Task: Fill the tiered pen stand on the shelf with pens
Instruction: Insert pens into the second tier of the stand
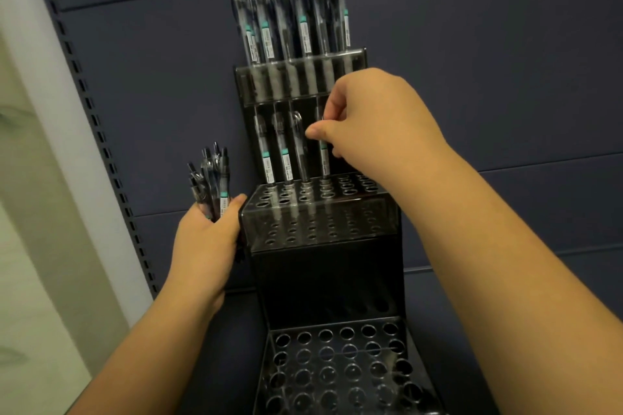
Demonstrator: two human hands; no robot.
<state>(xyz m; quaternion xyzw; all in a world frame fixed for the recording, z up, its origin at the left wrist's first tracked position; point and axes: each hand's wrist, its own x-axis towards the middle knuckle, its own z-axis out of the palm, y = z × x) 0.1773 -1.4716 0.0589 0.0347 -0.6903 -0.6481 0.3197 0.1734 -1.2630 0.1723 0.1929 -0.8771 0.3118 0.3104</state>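
My right hand [374,125] pinches a clear-barrel pen [324,162] w/ its tip in the smoky acrylic pen stand [323,222]'s mid tier, round holes below my fingers. Left hand [205,242] grips a pen bundle [210,178] beside the stand.

Both bare forearms reach up and forward toward the pen stand [323,212]. The left hand [205,239] sits against the left side of the stand's middle tier, its grip curled round a bundle of pens [212,178], thumb lying along the tier's corner. The right hand [377,125] hovers above that tier, thumb and forefinger pinching a pen [324,158] standing in its back row.
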